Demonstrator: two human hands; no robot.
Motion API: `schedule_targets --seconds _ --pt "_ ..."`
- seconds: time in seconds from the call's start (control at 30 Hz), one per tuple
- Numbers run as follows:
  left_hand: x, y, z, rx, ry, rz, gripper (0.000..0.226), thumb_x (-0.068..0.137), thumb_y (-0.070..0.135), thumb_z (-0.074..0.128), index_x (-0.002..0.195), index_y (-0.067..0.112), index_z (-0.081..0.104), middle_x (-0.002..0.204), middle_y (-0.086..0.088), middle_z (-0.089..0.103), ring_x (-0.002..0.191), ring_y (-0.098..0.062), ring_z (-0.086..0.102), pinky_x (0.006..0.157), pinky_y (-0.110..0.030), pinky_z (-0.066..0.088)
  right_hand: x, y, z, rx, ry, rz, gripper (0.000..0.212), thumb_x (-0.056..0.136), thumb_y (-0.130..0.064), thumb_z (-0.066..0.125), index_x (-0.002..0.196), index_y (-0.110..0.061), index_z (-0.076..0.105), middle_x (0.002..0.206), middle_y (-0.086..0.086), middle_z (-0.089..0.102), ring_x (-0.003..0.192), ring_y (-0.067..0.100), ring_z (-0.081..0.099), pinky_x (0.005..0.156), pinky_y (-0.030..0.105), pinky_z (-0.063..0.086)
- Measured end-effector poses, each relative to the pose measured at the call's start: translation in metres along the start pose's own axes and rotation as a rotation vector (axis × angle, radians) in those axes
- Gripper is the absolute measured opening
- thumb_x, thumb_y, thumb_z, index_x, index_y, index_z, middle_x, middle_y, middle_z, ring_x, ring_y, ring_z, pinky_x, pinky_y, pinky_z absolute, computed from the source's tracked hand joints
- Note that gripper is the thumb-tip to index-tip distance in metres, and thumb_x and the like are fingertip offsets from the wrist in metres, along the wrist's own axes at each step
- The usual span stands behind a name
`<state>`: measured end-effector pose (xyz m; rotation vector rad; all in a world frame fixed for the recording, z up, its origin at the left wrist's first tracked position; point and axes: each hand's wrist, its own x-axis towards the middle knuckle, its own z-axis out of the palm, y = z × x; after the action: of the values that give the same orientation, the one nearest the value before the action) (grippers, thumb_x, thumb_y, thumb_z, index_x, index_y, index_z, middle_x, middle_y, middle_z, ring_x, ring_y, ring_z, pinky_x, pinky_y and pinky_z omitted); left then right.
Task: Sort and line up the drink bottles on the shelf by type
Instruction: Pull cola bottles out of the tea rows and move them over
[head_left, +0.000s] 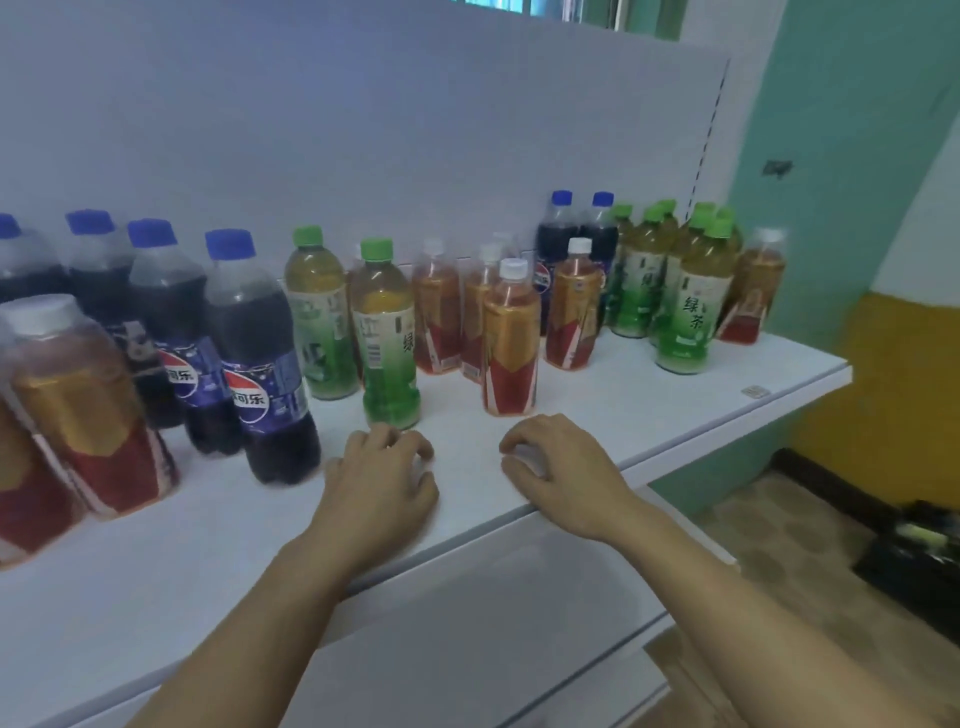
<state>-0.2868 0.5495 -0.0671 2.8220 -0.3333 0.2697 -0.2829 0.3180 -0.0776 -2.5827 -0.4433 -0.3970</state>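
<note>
Bottles (511, 338) stand mixed on the shelf (675, 405), just beyond both hands. Left hand (382, 483) and right hand (558, 467) rest loosely curled, holding nothing. Full, smooth plastic likely handles heavy and slippery; grip mid-body, at the label.

White shelf (597, 415) bears upright cola (260, 358); tea bottles (511, 343)

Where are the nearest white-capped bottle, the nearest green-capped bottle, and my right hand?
White-capped bottle (511, 343), head view, gold label.
Green-capped bottle (385, 332), head view, label.
Right hand (563, 475), head view, back of hand.
</note>
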Motion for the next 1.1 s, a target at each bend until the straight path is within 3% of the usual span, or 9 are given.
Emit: schedule_targets --seconds 0.2,0.4,0.57,0.7,0.77,0.83,0.93,1.03,1.1 --pt "-0.001 0.001 0.003 -0.007 0.007 0.047 0.034 0.1 0.041 0.043 0.132 0.035 0.052 0.13 0.011 0.043 0.117 -0.016 0.039 0.094 -0.041 0.038 0.004 0.007 0.003 -0.037 -0.002 -0.043 0.025 0.098 -0.037 0.053 0.116 -0.027 0.066 0.119 -0.013 0.061 0.109 0.009 0.051 0.097 0.032 0.045" --pt "-0.003 0.008 -0.001 0.058 -0.061 0.014 0.036 0.101 0.038 0.043 0.136 0.038 0.05 0.135 0.014 0.042 0.122 -0.013 0.039 0.093 -0.037 0.038 0.011 0.027 -0.016 -0.037 -0.131 -0.165 0.027 0.099 -0.04 0.053 0.119 -0.027 0.065 0.12 -0.014 0.063 0.109 0.007 0.051 0.096 0.03 0.044" --pt "0.015 0.078 0.01 0.013 -0.14 0.151 0.04 0.1 0.045 0.045 0.139 0.039 0.05 0.136 0.02 0.041 0.123 -0.005 0.037 0.104 -0.034 0.04 0.034 0.093 -0.06 -0.103 -0.163 -0.167 0.022 0.097 -0.04 0.056 0.115 -0.031 0.065 0.11 -0.014 0.066 0.099 0.006 0.055 0.089 0.031 0.05" --pt "0.058 0.153 0.039 -0.021 -0.158 0.178 0.046 0.098 0.046 0.048 0.143 0.034 0.05 0.139 0.016 0.045 0.126 -0.006 0.043 0.107 -0.029 0.041 0.073 0.144 -0.108 -0.024 -0.077 -0.182 0.008 0.094 -0.03 0.062 0.1 -0.031 0.067 0.094 -0.017 0.066 0.084 0.0 0.059 0.074 0.026 0.053" --pt "0.088 0.183 0.052 -0.01 -0.13 0.087 0.058 0.097 0.047 0.051 0.151 0.026 0.041 0.148 0.007 0.044 0.132 -0.013 0.044 0.111 -0.032 0.039 0.094 0.159 -0.125 0.036 -0.036 -0.198 0.006 0.094 -0.025 0.063 0.096 -0.03 0.066 0.089 -0.015 0.065 0.079 -0.002 0.058 0.068 0.021 0.048" --pt "0.12 0.203 0.059 -0.028 -0.089 -0.126 0.081 0.093 0.053 0.057 0.158 0.019 0.022 0.155 -0.003 0.038 0.138 -0.021 0.043 0.112 -0.037 0.04 0.115 0.166 -0.136 0.055 -0.017 -0.211 0.006 0.094 -0.022 0.063 0.095 -0.027 0.067 0.088 -0.013 0.065 0.079 0.0 0.059 0.068 0.02 0.047" --pt "0.168 0.22 0.067 -0.237 -0.002 -0.352 0.112 0.084 0.061 0.067 0.16 0.019 -0.003 0.158 -0.012 0.035 0.137 -0.03 0.046 0.11 -0.046 0.044 0.146 0.163 -0.158 0.03 -0.015 -0.261 0.006 0.095 -0.021 0.061 0.093 -0.024 0.065 0.086 -0.009 0.066 0.076 0.002 0.06 0.062 0.017 0.045" --pt "0.208 0.228 0.075 -0.35 0.159 -0.471 0.128 0.075 0.064 0.075 0.158 0.019 -0.012 0.158 -0.014 0.031 0.141 -0.034 0.04 0.112 -0.054 0.041 0.177 0.151 -0.187 -0.066 -0.014 -0.348 0.009 0.095 -0.022 0.056 0.088 -0.021 0.063 0.081 -0.004 0.063 0.074 0.011 0.06 0.06 0.025 0.044" --pt "0.223 0.231 0.079 -0.324 0.212 -0.547 0.123 0.078 0.06 0.076 0.159 0.017 -0.006 0.153 -0.014 0.039 0.137 -0.035 0.045 0.108 -0.058 0.042 0.197 0.144 -0.204 -0.2 -0.054 -0.401 0.014 0.09 -0.023 0.053 0.091 -0.016 0.066 0.084 0.002 0.066 0.077 0.021 0.062 0.066 0.032 0.051"
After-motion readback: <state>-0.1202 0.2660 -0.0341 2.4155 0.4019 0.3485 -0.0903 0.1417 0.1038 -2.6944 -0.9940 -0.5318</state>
